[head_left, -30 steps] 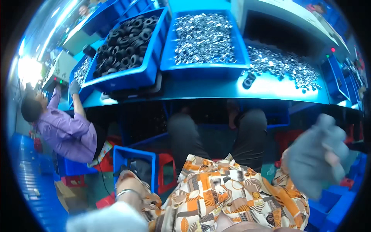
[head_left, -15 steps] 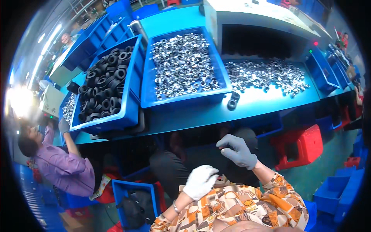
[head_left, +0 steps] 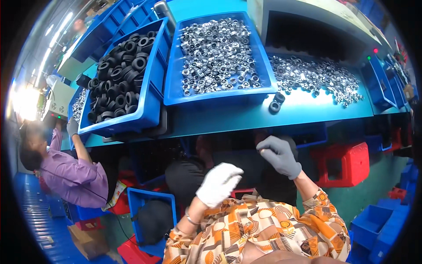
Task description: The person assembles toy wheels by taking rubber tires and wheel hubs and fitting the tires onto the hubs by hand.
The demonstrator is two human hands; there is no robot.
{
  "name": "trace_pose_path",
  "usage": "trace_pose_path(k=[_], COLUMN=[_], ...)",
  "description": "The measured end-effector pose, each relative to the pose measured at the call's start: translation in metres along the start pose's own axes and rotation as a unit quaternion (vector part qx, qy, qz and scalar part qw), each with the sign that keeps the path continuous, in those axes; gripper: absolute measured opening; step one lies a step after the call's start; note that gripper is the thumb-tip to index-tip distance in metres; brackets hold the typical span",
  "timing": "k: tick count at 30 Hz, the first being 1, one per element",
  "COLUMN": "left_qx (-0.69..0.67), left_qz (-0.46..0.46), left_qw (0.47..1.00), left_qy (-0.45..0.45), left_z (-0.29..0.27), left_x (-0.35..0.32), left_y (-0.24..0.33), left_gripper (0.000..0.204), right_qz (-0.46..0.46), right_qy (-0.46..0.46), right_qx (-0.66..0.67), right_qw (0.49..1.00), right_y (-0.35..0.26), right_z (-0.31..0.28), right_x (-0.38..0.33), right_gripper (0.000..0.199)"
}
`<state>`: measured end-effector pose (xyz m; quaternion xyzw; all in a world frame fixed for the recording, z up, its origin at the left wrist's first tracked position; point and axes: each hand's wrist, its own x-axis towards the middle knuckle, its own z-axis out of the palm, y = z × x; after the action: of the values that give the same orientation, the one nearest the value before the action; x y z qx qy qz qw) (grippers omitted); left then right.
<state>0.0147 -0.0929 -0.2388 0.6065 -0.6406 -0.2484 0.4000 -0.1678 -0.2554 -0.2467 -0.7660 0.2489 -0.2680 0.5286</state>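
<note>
My left hand (head_left: 219,185), in a white glove, is over my lap with its fingers bent and close together. Whatever lies under those fingers, if anything, is hidden. To its right and a little farther off, my right hand (head_left: 281,157) wears a grey glove with bare fingertips. Its thumb and fingers are curled together, and I cannot make out anything between them. Both hands are apart, short of the bench's near edge. Nearest to the right hand on the bench are a couple of dark rings (head_left: 274,107). Beyond stands a blue bin (head_left: 220,97) of shiny metal rings (head_left: 215,57).
Left of it, a tilted blue bin (head_left: 149,103) holds black rings (head_left: 116,72). Loose metal rings (head_left: 314,79) spread before a white machine (head_left: 259,17) with a dark opening. A red stool (head_left: 351,165) stands at right. Someone in a purple shirt (head_left: 74,174) sits at left.
The bench and bins sit higher in the picture as the view has shifted. My left hand has moved a little leftward and away from my body; the right hand's fingers are curled in more.
</note>
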Motion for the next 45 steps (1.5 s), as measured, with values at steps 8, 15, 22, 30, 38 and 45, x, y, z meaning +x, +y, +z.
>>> trace_pose_path(k=[8, 15, 22, 30, 38, 45], left_qx=[-0.245, -0.26, -0.136, -0.144, -0.114, -0.192], left_qz=[0.095, 0.043, -0.082, -0.177, -0.146, -0.179], left_qw=[0.918, 0.94, 0.984, 0.955, 0.98, 0.964], left_qy=[0.296, 0.216, -0.075, -0.189, -0.074, -0.042], left_z=[-0.125, -0.133, -0.048, -0.006, 0.025, 0.047], left_x=[0.04, 0.039, 0.01, 0.004, 0.006, 0.015], left_y=[0.06, 0.058, -0.004, -0.011, -0.018, 0.005], left_gripper=[0.019, 0.011, 0.018, 0.027, 0.024, 0.019], right_qz=[-0.001, -0.062, -0.11, -0.041, -0.027, 0.037], right_qy=[0.269, 0.313, 0.21, 0.21, 0.26, 0.25], right_qx=[-0.069, -0.242, -0.336, -0.344, -0.226, -0.168], right_qw=[0.961, 0.916, 0.911, 0.914, 0.938, 0.953], right_y=[0.023, 0.061, 0.094, 0.1, 0.127, 0.13], right_z=[-0.044, -0.074, -0.067, -0.075, -0.088, -0.111], right_x=[0.029, 0.067, 0.067, 0.073, 0.082, 0.07], right_gripper=[0.011, 0.021, 0.029, 0.026, 0.013, 0.029])
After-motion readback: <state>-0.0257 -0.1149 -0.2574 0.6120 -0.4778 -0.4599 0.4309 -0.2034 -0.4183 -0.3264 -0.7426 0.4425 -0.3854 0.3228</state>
